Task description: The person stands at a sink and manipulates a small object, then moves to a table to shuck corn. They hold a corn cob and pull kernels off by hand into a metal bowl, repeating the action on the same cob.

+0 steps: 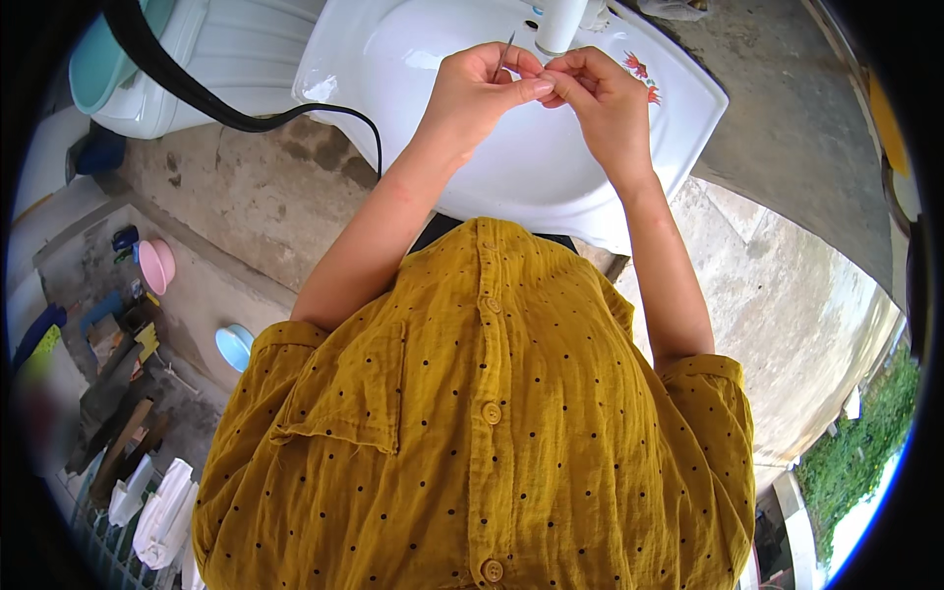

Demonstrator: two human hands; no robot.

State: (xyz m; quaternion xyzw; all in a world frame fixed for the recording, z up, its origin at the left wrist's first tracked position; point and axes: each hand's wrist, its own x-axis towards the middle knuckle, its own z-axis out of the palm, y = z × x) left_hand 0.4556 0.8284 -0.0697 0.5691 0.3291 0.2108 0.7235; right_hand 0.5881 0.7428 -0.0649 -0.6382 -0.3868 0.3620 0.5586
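Observation:
Both of my hands are raised over a white ceramic washbasin [516, 169], with their fingertips meeting just below the white faucet [562, 26]. My left hand [487, 85] has a thin, pointed metal tool [504, 55] tucked between its fingers, tip upward; its exact kind cannot be told. My right hand [601, 92] pinches at the left hand's fingertips with thumb and forefinger. Whether something small lies between the fingertips is too small to tell. Red goldfish decals [636, 65] mark the basin beside the right hand.
A ribbed white washboard surface [247, 55] with a teal basin [88, 74] adjoins at the upper left. A black cable [324, 107] hangs in front of it. Pink [156, 267] and light blue basins [234, 347] stand lower left. A concrete wall [796, 133] is at the right.

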